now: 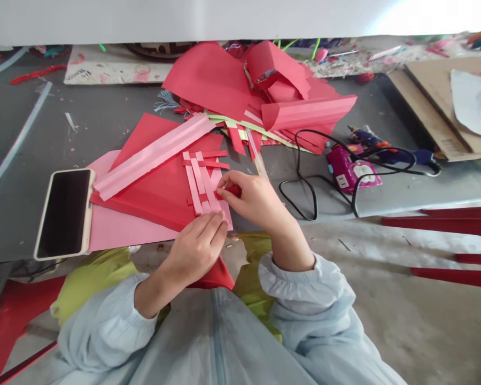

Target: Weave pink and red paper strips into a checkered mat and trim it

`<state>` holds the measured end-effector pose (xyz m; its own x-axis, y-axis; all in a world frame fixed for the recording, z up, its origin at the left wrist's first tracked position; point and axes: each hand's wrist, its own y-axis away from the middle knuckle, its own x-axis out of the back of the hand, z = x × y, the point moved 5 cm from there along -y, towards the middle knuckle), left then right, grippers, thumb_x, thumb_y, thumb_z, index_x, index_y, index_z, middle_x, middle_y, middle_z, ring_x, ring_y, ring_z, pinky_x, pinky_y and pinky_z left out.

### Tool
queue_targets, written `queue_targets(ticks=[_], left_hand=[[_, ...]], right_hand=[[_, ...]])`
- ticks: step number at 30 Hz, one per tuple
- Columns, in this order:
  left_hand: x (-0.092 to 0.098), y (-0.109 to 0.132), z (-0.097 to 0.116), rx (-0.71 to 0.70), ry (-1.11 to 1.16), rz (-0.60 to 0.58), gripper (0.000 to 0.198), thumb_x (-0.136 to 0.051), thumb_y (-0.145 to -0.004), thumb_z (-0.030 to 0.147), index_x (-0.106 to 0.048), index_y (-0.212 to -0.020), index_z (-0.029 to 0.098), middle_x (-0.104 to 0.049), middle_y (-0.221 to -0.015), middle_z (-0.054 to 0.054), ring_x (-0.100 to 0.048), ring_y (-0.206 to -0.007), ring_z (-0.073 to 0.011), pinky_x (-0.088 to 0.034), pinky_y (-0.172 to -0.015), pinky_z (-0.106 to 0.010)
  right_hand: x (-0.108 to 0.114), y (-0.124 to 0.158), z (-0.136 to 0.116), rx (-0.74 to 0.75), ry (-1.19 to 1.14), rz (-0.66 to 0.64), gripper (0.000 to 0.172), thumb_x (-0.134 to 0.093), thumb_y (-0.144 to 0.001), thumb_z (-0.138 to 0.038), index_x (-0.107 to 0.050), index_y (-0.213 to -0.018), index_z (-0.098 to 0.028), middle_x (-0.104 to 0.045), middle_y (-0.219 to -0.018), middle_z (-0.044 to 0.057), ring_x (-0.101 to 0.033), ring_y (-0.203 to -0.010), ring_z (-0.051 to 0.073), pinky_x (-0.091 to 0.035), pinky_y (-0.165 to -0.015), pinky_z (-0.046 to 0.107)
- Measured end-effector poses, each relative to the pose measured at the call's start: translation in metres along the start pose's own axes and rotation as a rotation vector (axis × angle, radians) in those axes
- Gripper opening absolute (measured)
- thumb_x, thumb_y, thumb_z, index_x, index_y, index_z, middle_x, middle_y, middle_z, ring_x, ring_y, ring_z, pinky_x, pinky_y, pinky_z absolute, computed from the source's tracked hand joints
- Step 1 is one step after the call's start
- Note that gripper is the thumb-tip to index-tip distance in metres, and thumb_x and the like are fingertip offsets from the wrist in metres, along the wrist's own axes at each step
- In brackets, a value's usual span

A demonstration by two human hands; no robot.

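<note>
Pink paper strips point(191, 182) lie side by side, crossed by narrow red strips point(212, 154) in a loose weave. My right hand point(256, 199) pinches a red paper strip point(234, 190) between thumb and fingers at the weave's right side. Flat over the near ends of the pink strips rests my left hand point(198, 246), its fingers stretched out together. Beneath the weave are a red paper sheet point(156, 184) and a pink paper sheet point(104, 230). A long folded pink paper piece point(156, 155) lies slantwise across the red sheet.
A phone point(64, 214) lies at the left table edge. Red paper scraps point(212, 80) are heaped at the back. On the right are a black cord point(315, 198), a magenta power adapter point(347, 168), a dark blue glue gun point(396, 152) and cardboard point(428, 112).
</note>
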<state>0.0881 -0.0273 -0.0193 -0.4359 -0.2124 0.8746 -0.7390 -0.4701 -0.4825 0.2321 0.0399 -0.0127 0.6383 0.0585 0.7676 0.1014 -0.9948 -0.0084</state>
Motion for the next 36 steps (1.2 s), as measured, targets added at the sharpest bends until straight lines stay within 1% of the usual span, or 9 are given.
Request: queue_targets(ticks=[3, 6, 10, 13, 16, 19, 22, 30, 36], left_hand=[[-0.001, 0.0, -0.001, 0.001, -0.009, 0.007, 0.025, -0.051, -0.091, 0.008, -0.067, -0.11, 0.007, -0.075, -0.113, -0.012, -0.071, -0.104, -0.023, -0.059, -0.096, -0.034], [-0.001, 0.0, -0.001, 0.004, -0.011, 0.022, 0.025, -0.052, -0.09, 0.007, -0.067, -0.11, 0.007, -0.076, -0.111, -0.012, -0.071, -0.103, -0.0231, -0.059, -0.095, -0.034], [0.004, -0.001, 0.0, 0.002, 0.023, 0.054, 0.025, -0.053, -0.09, 0.007, -0.066, -0.11, 0.007, -0.075, -0.11, -0.013, -0.07, -0.102, -0.0222, -0.058, -0.094, -0.034], [0.015, 0.0, 0.001, 0.012, -0.002, 0.13, 0.024, -0.056, -0.088, 0.009, -0.067, -0.11, 0.009, -0.076, -0.108, -0.013, -0.068, -0.098, -0.0228, -0.058, -0.089, -0.036], [0.02, 0.001, -0.005, 0.079, -0.089, 0.175, 0.031, -0.058, -0.088, 0.016, -0.064, -0.118, 0.012, -0.073, -0.117, -0.015, -0.066, -0.112, -0.0273, -0.055, -0.095, -0.042], [0.014, 0.002, -0.011, 0.118, -0.107, 0.136, 0.04, -0.057, -0.089, 0.02, -0.06, -0.126, 0.006, -0.069, -0.126, -0.021, -0.063, -0.122, -0.0317, -0.054, -0.1, -0.045], [0.006, 0.002, -0.014, 0.132, -0.096, 0.083, 0.038, -0.058, -0.089, 0.021, -0.062, -0.122, 0.002, -0.071, -0.12, -0.021, -0.069, -0.112, -0.0304, -0.058, -0.095, -0.041], [0.006, 0.003, -0.012, 0.123, -0.105, 0.088, 0.031, -0.059, -0.087, 0.015, -0.066, -0.115, 0.003, -0.074, -0.111, -0.019, -0.073, -0.103, -0.0286, -0.062, -0.09, -0.039], [0.002, 0.005, -0.014, 0.137, -0.082, 0.062, 0.029, -0.055, -0.088, 0.013, -0.066, -0.114, 0.007, -0.074, -0.113, -0.019, -0.072, -0.105, -0.0292, -0.063, -0.091, -0.042]], right_hand=[[0.001, -0.004, 0.002, -0.013, -0.007, 0.086, 0.008, -0.06, -0.082, -0.018, -0.065, -0.087, -0.021, -0.074, -0.08, 0.003, -0.066, -0.073, 0.019, -0.043, -0.068, 0.028], [0.001, -0.008, 0.004, -0.032, -0.005, 0.12, 0.009, -0.059, -0.082, -0.019, -0.065, -0.088, -0.021, -0.072, -0.076, 0.002, -0.063, -0.068, 0.018, -0.043, -0.067, 0.03], [-0.002, -0.013, 0.004, -0.042, -0.05, 0.094, 0.009, -0.059, -0.081, -0.019, -0.065, -0.087, -0.021, -0.071, -0.073, 0.001, -0.062, -0.066, 0.017, -0.042, -0.066, 0.03], [-0.005, -0.014, 0.002, -0.032, -0.11, 0.047, 0.009, -0.058, -0.08, -0.018, -0.064, -0.085, -0.021, -0.073, -0.075, 0.001, -0.065, -0.068, 0.017, -0.043, -0.068, 0.029], [-0.006, -0.013, 0.0, -0.019, -0.102, 0.036, 0.008, -0.058, -0.08, -0.018, -0.065, -0.085, -0.02, -0.073, -0.076, 0.002, -0.065, -0.068, 0.017, -0.043, -0.067, 0.029], [-0.006, -0.013, -0.002, -0.016, -0.092, 0.032, 0.01, -0.058, -0.08, -0.018, -0.066, -0.086, -0.02, -0.073, -0.076, 0.002, -0.064, -0.067, 0.016, -0.042, -0.067, 0.029], [-0.005, -0.012, -0.002, -0.016, -0.103, 0.041, 0.011, -0.058, -0.08, -0.017, -0.066, -0.087, -0.02, -0.072, -0.076, 0.001, -0.063, -0.067, 0.016, -0.043, -0.068, 0.029], [-0.007, -0.018, 0.0, -0.085, -0.171, 0.13, 0.014, -0.057, -0.075, -0.014, -0.066, -0.084, -0.019, -0.071, -0.078, 0.002, -0.057, -0.064, 0.015, -0.043, -0.066, 0.029], [-0.008, -0.028, 0.003, -0.131, -0.217, 0.195, 0.012, -0.056, -0.074, -0.015, -0.064, -0.082, -0.02, -0.065, -0.068, 0.0, -0.052, -0.057, 0.013, -0.039, -0.06, 0.029]])
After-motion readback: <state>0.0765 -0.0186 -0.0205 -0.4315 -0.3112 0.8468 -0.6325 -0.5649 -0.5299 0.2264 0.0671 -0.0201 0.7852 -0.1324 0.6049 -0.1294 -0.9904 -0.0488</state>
